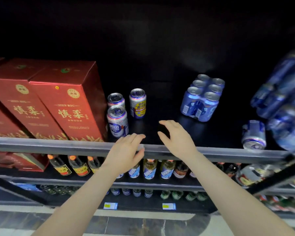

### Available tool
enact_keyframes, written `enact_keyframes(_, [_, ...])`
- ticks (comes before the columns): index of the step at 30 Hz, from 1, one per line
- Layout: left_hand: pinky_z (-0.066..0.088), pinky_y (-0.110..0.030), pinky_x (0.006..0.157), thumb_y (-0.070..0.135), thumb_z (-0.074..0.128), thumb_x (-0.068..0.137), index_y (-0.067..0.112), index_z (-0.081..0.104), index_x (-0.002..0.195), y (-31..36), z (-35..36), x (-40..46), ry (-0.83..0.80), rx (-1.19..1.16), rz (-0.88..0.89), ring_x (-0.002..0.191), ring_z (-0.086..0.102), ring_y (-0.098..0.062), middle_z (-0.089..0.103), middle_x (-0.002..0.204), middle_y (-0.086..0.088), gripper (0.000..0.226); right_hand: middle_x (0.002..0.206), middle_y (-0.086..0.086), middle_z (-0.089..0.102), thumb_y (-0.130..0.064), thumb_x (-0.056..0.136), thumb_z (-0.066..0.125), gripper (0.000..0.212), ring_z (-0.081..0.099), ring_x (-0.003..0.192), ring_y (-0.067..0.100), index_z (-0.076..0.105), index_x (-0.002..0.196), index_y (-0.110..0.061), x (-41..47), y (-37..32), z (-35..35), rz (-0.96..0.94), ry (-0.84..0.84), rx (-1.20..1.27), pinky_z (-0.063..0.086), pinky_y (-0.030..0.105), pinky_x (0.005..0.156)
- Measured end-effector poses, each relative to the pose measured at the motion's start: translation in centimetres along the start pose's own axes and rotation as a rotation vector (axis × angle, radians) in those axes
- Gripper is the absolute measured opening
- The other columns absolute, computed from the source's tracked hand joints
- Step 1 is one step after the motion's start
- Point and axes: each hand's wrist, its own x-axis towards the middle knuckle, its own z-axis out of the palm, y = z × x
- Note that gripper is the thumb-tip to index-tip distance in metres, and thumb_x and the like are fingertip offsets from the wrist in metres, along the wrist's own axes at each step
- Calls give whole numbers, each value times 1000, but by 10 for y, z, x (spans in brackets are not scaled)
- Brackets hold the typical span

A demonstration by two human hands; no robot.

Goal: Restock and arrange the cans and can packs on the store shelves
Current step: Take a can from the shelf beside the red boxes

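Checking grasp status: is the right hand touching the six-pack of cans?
Apart. The head view shows bare dark shelf between the right hand and the six-pack.

3 upright silver-and-blue aluminium cans (pixel 117 121) are grouped beside red boxes on the black shelf (pixel 160 106). A shrink-wrapped blue 6-can pack (pixel 201 97) is stood further right. 1 loose blue-and-white can (pixel 253 134) is laid on its side near blurred blue wrapped packs (pixel 286 99).

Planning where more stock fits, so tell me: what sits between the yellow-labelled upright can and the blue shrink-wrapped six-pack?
Nothing: the head view shows bare black shelf between the yellow-labelled can and blue six-pack.
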Motion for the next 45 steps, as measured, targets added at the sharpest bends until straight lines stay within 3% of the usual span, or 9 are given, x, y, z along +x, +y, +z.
enact_keyframes(5, [47, -36, 82, 28, 53, 89, 14, 49, 129, 71, 28, 45, 6, -53, 90, 97, 59, -21, 61, 111, -2, 43, 133, 2, 53, -29, 93, 54, 44, 48, 121, 21, 49, 133, -14, -49, 70, -65, 126, 152, -99, 42, 33, 95])
enact_keyframes(13, [49, -36, 80, 38, 48, 92, 24, 36, 137, 190, 77, 128, -39, -267, 191, 107, 54, -18, 48, 125, 2, 49, 128, 10, 50, -22, 92, 54, 40, 48, 118, 30, 48, 130, -8, -118, 189, -134, 408, 283, -133, 44, 37, 92])
enact_keyframes(18, [46, -39, 90, 42, 50, 92, 28, 28, 143, 243, 105, 172, -119, -403, 151, 115, 51, -20, 38, 138, 3, 58, 144, 13, 40, -21, 99, 41, 46, 38, 133, 27, 36, 141, -3, -142, 230, -129, 474, 210, -173, 34, 34, 109])
enact_keyframes(22, [42, -39, 98, 46, 55, 88, 31, 26, 144, 271, 133, 193, -235, -525, 55, 119, 48, -24, 33, 143, -1, 65, 146, 17, 39, -17, 99, 41, 43, 33, 138, 31, 41, 139, -1, -143, 243, -120, 441, 200, -164, 24, 38, 116])
enact_keyframes(29, [52, -39, 85, 40, 72, 76, 35, 31, 134, 283, 154, 206, -157, -601, -103, 95, 57, -22, 47, 119, -9, 72, 147, 15, 39, -17, 100, 38, 44, 28, 140, 28, 37, 142, -3, -144, 251, -117, 404, 218, -128, 12, 26, 114])
enact_keyframes(34, [52, -41, 83, 28, 72, 71, 35, 39, 118, 274, 141, 201, -24, -684, -114, 98, 54, -23, 52, 114, -6, 58, 145, 14, 42, -16, 97, 44, 46, 35, 137, 28, 37, 142, -6, -143, 249, -120, 405, 240, -129, 25, 34, 114])
enact_keyframes(39, [53, -41, 77, 46, 68, 66, 35, 35, 105, 260, 107, 197, 31, -739, -125, 96, 54, -19, 55, 97, -1, 52, 149, 3, 36, -28, 82, 70, 81, 32, 136, 20, 25, 148, -18, -119, 227, -138, 358, 258, 9, 32, 35, 110])
enact_keyframes(42, [56, -38, 65, 56, 66, 65, 32, 35, 102, 255, 94, 190, 21, -703, -117, 83, 60, -13, 61, 92, 0, 54, 131, -3, 52, -33, 67, 80, 93, 40, 126, 19, 29, 144, -22, -99, 205, -136, 325, 188, 116, 41, 35, 100])
enact_keyframes(45, [56, -32, 61, 59, 68, 68, 30, 36, 106, 246, 81, 184, 22, -709, -127, 76, 63, -8, 64, 89, 5, 57, 94, -24, 48, -28, 65, 81, 72, 47, 107, 19, 46, 128, -22, -87, 187, -127, 338, 233, 200, 42, 28, 76])
